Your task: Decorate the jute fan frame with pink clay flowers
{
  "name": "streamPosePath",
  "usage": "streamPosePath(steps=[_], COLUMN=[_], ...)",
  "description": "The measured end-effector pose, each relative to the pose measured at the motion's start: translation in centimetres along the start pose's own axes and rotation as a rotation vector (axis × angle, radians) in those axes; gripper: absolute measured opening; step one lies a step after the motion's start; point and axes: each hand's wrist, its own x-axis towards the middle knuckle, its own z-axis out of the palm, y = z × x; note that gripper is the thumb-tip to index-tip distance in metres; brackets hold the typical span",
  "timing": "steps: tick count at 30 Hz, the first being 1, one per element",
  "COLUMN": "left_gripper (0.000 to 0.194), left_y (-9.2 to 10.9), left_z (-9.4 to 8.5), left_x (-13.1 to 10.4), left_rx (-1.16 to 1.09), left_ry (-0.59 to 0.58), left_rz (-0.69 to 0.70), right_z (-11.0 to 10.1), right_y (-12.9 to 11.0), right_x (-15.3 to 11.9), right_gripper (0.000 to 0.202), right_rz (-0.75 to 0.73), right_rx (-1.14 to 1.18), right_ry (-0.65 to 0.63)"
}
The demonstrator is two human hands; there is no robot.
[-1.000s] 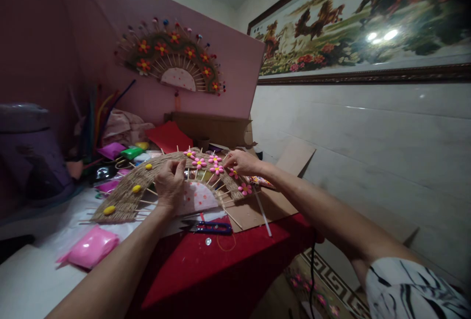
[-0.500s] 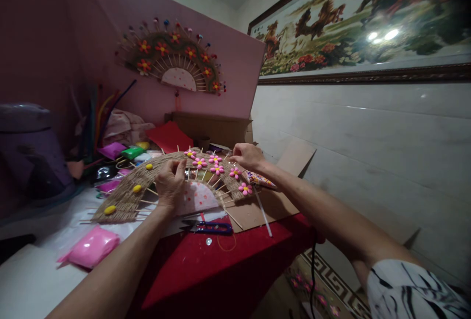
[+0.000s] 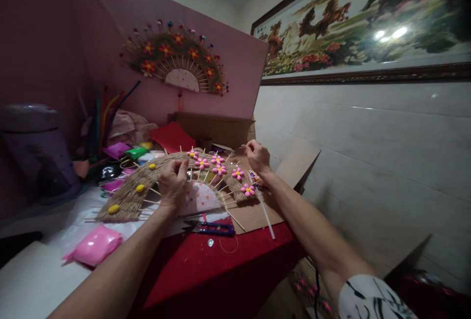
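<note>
A half-round fan of woven straw cord on thin sticks lies across the table. Pink clay flowers with yellow centres dot its right half, and plain yellow clay ovals its left. My left hand is closed over the middle of the woven band, thumb against curled fingers; what it pinches is hidden. Beyond the fan's right end, my right hand is raised with fingertips pinched together, and I cannot make out anything in them. A patterned cone-shaped bag sits just below that hand.
Blue thread snips lie in front of the fan beside a small clear gem. A pink clay packet is at left, with a green packet further back. A white stick lies on cardboard. A purple container stands far left.
My right hand has moved right and slightly up, away from the fan. My left hand keeps its place on the woven band. The whole view has shifted slightly.
</note>
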Motion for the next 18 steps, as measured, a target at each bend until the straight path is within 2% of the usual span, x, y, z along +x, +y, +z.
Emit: streamPosePath(steps=[4,7,10,14,18], left_gripper=[0.028,0.029,0.028,0.030,0.031], left_y=[0.2,0.3,0.3,0.4,0.5], left_z=[-0.1,-0.1,-0.1,-0.2,-0.2], left_x=[0.0,0.0,-0.1,-0.2,-0.2], left_rx=[-0.022,-0.030,-0.037,-0.025,0.002], left_ry=[-0.009,-0.014,-0.013,-0.020,-0.017], left_rz=[0.012,0.008,0.013,0.029,0.038], right_z=[0.5,0.7,0.9,0.9,1.0], right_y=[1.0,1.5,1.8,1.6,1.2], right_x=[0.5,-0.2,-1.4,-2.7,-3.1], right_gripper=[0.036,0.039,0.036,0.032,0.031], right_rz=[0.027,0.008,-0.010,-0.085,-0.127], right_rx=[0.217,0.294,0.298,0.268,0.247], right_ry=[0.224,0.306,0.307,0.217,0.187])
